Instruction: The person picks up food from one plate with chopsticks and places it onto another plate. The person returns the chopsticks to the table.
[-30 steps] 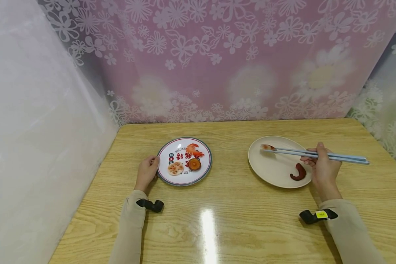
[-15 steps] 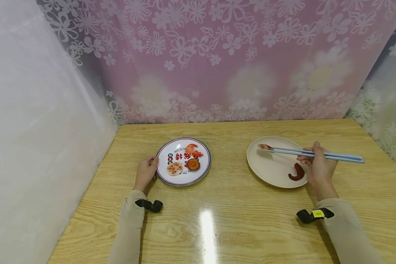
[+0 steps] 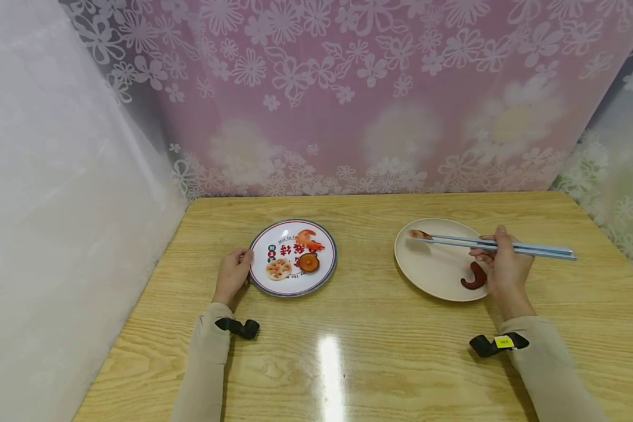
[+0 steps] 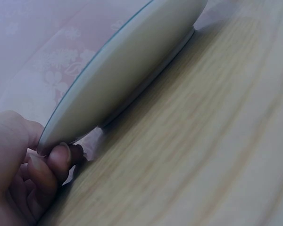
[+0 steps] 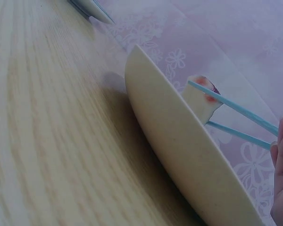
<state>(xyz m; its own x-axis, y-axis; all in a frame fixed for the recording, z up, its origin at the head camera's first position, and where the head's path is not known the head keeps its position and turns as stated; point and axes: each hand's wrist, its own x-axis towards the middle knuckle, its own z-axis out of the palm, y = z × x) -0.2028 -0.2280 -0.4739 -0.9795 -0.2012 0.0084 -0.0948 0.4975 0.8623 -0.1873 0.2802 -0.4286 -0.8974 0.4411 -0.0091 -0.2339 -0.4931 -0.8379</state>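
My left hand [image 3: 234,273] pinches the near-left rim of a white plate [image 3: 258,275] with red lettering and a dark rim. A shrimp [image 3: 309,241], a lotus root slice [image 3: 279,269] and a round brown mushroom cap [image 3: 309,262] lie on that plate. In my right hand [image 3: 508,269] is a pair of light blue chopsticks [image 3: 548,251]. Their tips grip a whitish food piece with a reddish-brown patch [image 5: 201,96], over the left part of a beige plate [image 3: 438,281]. A dark red curled piece, like a tentacle [image 3: 475,276], lies on the beige plate near my right hand.
Both plates stand on a wooden table [image 3: 316,328], with bare wood between them. A pink floral curtain [image 3: 316,117] hangs behind the far edge. White sheeting [image 3: 74,205] borders the left side.
My right hand, the chopsticks and the gripped food piece have shifted slightly left over the beige plate. My left hand stays on its plate's rim.
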